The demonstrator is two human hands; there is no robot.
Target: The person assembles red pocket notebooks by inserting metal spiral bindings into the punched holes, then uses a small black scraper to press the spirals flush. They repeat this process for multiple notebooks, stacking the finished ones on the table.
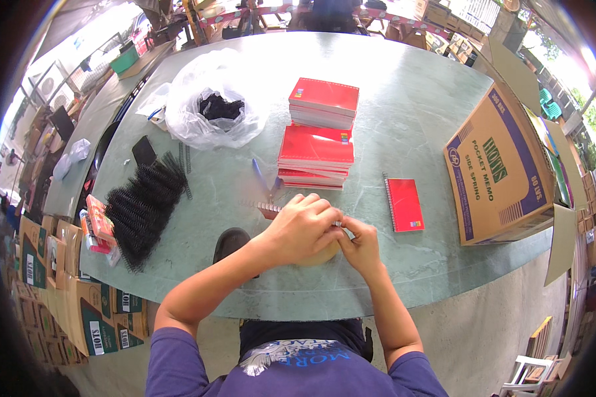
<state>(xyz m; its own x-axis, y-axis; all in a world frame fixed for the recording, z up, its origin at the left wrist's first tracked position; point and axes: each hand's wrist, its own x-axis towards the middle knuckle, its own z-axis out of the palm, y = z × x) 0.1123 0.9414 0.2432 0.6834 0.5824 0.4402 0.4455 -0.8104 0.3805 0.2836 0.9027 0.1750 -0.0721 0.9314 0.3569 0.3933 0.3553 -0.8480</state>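
Note:
My left hand (301, 228) is closed over a small memo pad (269, 211), mostly hidden under the fingers. A bit of its red cover and its holed edge shows past the knuckles, and pale pages show below. My right hand (359, 242) pinches at the pad's other end, its fingertips touching the left ones. Just beyond lies a blue-handled tool (257, 171), perhaps pliers, partly blurred. Red memo pads are piled in two stacks, a near stack (316, 147) and a far stack (324, 96). To the right lies a single red spiral-bound memo pad (404, 205).
Black spiral coils (146, 208) lie heaped at the left, beside a black phone-like slab (144, 151) and an orange package (100, 219). A clear plastic bag (192, 122) holds black material. A dark oval object (232, 244) sits near my left forearm. An open cardboard box (496, 172) stands right.

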